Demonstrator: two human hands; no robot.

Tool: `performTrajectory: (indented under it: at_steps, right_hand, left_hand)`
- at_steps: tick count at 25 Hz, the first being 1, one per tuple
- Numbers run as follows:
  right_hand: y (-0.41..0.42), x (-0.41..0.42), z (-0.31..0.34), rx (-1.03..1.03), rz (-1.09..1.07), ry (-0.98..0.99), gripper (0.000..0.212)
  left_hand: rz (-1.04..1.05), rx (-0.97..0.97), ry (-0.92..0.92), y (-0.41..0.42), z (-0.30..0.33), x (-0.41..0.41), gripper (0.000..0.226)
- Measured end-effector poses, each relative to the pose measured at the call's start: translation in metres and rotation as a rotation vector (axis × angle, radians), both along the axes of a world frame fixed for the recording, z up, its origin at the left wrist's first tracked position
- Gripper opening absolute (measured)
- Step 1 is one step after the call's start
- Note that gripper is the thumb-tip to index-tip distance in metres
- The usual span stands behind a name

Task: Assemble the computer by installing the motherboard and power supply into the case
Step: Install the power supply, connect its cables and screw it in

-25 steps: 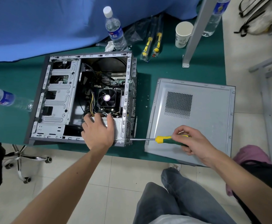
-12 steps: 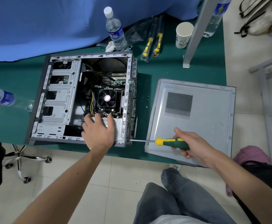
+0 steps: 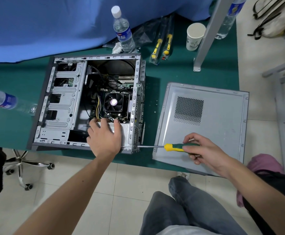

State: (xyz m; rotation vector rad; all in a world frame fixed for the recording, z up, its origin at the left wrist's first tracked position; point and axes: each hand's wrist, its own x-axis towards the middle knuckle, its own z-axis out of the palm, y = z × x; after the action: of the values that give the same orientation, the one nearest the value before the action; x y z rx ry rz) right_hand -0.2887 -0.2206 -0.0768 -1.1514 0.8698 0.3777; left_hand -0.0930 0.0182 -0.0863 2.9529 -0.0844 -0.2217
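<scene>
The open grey computer case (image 3: 63,100) lies on its side on the green table. Inside it sits the motherboard (image 3: 121,85) with a black CPU fan (image 3: 113,102). The silver power supply (image 3: 125,131) fills the case's near right corner. My left hand (image 3: 104,138) lies on top of the power supply, fingers curled over its far edge. My right hand (image 3: 201,150) grips a green and yellow screwdriver (image 3: 174,147). Its shaft lies level, and the tip touches the case's rear near corner at a screw.
The removed side panel (image 3: 223,133) lies right of the case, under my right hand. Loose screws (image 3: 156,106) lie between the two. Water bottles (image 3: 123,31) (image 3: 4,100), a paper cup (image 3: 194,37), bagged screwdrivers (image 3: 162,44) and a metal post (image 3: 208,33) stand around. My knees are below the table edge.
My right hand has shifted its fingers on the screwdriver handle, as in turning it. The tip stays at the same corner of the case. My left hand has not moved.
</scene>
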Motion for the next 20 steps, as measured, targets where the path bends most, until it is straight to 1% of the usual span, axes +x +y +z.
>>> performTrajectory:
  at_steps: [3,4,5,6,7,8,9,10,11,12,13,14,15,16,17,18,19,20]
  right_hand:
    - [0.0069,0.0044,-0.0024,-0.161,0.113,0.071,0.034]
    - [0.0085,0.0048,-0.0029,-0.161,0.137,0.087,0.035]
    - [0.0085,0.0035,-0.0029,-0.116,0.114,0.066,0.027]
    - [0.0065,0.0015,-0.0027,-0.055,0.066,0.038,0.013]
    - [0.0031,-0.0008,-0.0035,0.006,0.009,-0.005,0.004]
    - [0.0007,-0.0025,-0.0041,0.047,-0.04,-0.042,0.013]
    - [-0.0006,-0.0028,-0.0033,0.046,-0.044,-0.044,0.013]
    - [-0.0006,-0.0015,-0.0031,0.019,-0.026,-0.015,0.005]
    - [0.0009,0.0003,-0.0025,-0.024,0.023,0.04,0.014]
    - [0.0031,0.001,-0.0032,-0.072,0.094,0.104,0.027]
    - [0.0047,0.0016,-0.0031,-0.083,0.133,0.147,0.035]
    - [0.0057,0.0009,-0.0045,-0.062,0.132,0.142,0.034]
    - [0.0062,-0.0003,-0.0057,-0.002,0.071,0.103,0.025]
    - [0.0054,-0.0014,-0.0071,0.083,-0.035,0.051,0.009]
    - [0.0035,-0.0027,-0.0085,0.147,-0.133,0.001,0.007]
    - [0.0016,-0.004,-0.0103,0.184,-0.192,-0.04,0.017]
    - [0.001,-0.0039,-0.0094,0.176,-0.207,-0.057,0.018]
    - [0.0008,-0.0027,-0.0092,0.123,-0.189,-0.039,0.011]
  left_hand:
    - [0.003,0.0,0.005,0.0018,-0.0005,0.0009,0.057]
    - [0.002,0.001,0.008,0.0021,-0.0005,0.0007,0.057]
    - [0.0,0.001,0.009,0.002,-0.0008,0.0005,0.057]
    - [-0.001,0.0,0.008,0.0017,-0.0009,0.0003,0.057]
    - [-0.001,-0.003,0.006,0.0013,-0.0009,0.0005,0.057]
    - [0.0,-0.004,0.005,0.0011,-0.0008,0.0006,0.057]
    - [0.001,-0.003,0.004,0.0012,-0.0008,0.0006,0.057]
    - [0.002,0.0,0.003,0.0015,-0.0007,0.0008,0.058]
    - [0.003,0.003,0.003,0.0021,-0.0008,0.0009,0.058]
    - [0.004,0.005,0.003,0.0025,-0.0009,0.0009,0.059]
    - [0.005,0.006,0.004,0.0026,-0.0011,0.0009,0.058]
    - [0.004,0.007,0.006,0.0027,-0.0016,0.001,0.057]
    - [0.003,0.008,0.008,0.0024,-0.002,0.0012,0.054]
    - [0.002,0.007,0.009,0.002,-0.0022,0.0013,0.052]
    - [0.002,0.005,0.01,0.0017,-0.0021,0.0014,0.049]
    - [0.005,0.004,0.01,0.0014,-0.0021,0.0011,0.048]
    - [0.009,0.005,0.008,0.0014,-0.002,0.0009,0.047]
    - [0.012,0.007,0.005,0.0017,-0.0018,0.0009,0.047]
